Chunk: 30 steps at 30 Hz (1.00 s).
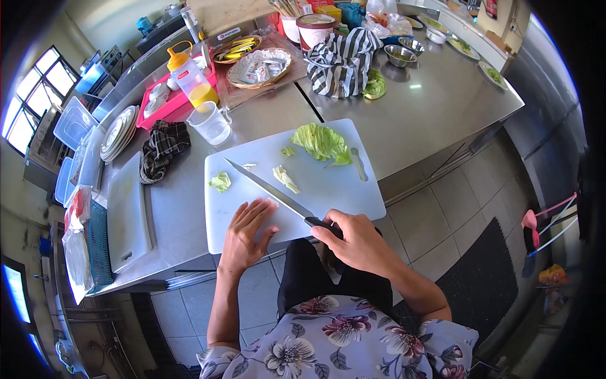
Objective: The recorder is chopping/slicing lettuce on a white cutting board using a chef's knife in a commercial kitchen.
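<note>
My right hand (352, 237) grips the black handle of a kitchen knife (270, 189), its long blade slanting to the upper left over a white cutting board (246, 227). On the board, my left hand (251, 230) rests palm down, fingers stretched towards the blade and thumb apart. A small pale piece shows at its fingertips; whatever lies underneath is hidden. Beyond the blade are pale cut cabbage strips (286, 179), a small green scrap (287, 151) and a large cabbage leaf (322, 143) near the board's handle slot. Left of the knife tip sits another leaf piece (220, 182).
Behind the board stand a clear measuring jug (210, 124), a squeeze bottle (191, 78) and a striped plastic bag (341, 61). To the left lie a dark cloth (163, 149) and a second cutting board (127, 222). Metal bowls (400, 56) stand at the back right.
</note>
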### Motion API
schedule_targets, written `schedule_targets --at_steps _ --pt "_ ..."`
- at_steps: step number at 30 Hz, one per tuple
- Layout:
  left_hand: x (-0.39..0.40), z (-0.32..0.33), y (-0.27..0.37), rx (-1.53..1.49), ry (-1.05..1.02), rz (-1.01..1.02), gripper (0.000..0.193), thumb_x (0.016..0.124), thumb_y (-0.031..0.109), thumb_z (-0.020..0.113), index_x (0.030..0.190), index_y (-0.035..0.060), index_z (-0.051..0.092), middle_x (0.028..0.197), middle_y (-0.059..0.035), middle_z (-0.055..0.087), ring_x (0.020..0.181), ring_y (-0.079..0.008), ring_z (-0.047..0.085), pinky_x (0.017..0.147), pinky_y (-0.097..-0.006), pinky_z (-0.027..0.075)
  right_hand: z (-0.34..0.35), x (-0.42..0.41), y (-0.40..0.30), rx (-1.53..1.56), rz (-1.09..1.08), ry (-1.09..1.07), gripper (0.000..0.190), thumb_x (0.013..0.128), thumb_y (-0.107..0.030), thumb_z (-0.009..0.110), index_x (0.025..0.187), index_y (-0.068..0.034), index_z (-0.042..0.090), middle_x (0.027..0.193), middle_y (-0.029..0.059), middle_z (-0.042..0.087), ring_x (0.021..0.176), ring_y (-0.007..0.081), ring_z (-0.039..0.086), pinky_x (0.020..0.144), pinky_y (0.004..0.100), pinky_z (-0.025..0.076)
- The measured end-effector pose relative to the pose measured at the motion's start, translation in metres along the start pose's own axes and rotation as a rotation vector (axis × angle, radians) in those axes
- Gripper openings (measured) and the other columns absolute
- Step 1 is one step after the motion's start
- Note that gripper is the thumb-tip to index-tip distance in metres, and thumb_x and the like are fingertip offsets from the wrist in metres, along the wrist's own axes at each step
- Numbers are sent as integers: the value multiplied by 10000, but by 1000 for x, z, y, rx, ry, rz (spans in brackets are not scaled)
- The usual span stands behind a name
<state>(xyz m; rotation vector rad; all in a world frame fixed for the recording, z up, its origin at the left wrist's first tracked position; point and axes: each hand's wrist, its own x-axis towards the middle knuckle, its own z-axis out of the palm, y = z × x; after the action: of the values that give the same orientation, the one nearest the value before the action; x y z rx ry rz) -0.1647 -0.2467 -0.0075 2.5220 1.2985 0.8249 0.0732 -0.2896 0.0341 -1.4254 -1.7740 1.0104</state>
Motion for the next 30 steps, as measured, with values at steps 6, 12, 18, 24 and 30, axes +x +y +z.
schedule_targets --at_steps 6,12,18,24,30 --pt "6 1 5 42 29 45 345 807 204 689 1084 7 633 1103 -158 638 1112 -325 566 989 -463 410 -2 4 -2 -13 -24 -38 381 889 -302 605 792 65 574 530 177 552 485 331 568 483 385 424" --pt "7 5 3 -4 65 63 278 771 150 708 958 -41 629 993 -188 647 1002 -369 602 938 -446 450 2 5 -1 -142 -122 -83 382 903 -305 577 780 56 553 536 198 557 499 379 568 493 418 450" --pt "7 7 1 -28 87 70 265 743 111 724 935 -44 626 973 -189 642 974 -381 602 904 -439 466 3 4 -10 -247 -65 -155 381 932 -306 519 811 55 535 539 216 557 527 405 581 522 459 472" --pt "10 6 9 -41 108 60 261 728 106 732 914 -39 620 951 -177 636 970 -374 598 881 -430 473 26 28 8 -230 -201 -56 351 962 -281 453 818 35 512 560 206 570 530 403 584 514 475 474" --pt "8 8 3 -56 108 46 267 723 106 735 915 -40 621 944 -174 636 952 -372 599 880 -426 474 10 6 -14 -316 -156 -137 334 955 -271 471 821 34 497 504 182 545 487 379 587 473 444 477"
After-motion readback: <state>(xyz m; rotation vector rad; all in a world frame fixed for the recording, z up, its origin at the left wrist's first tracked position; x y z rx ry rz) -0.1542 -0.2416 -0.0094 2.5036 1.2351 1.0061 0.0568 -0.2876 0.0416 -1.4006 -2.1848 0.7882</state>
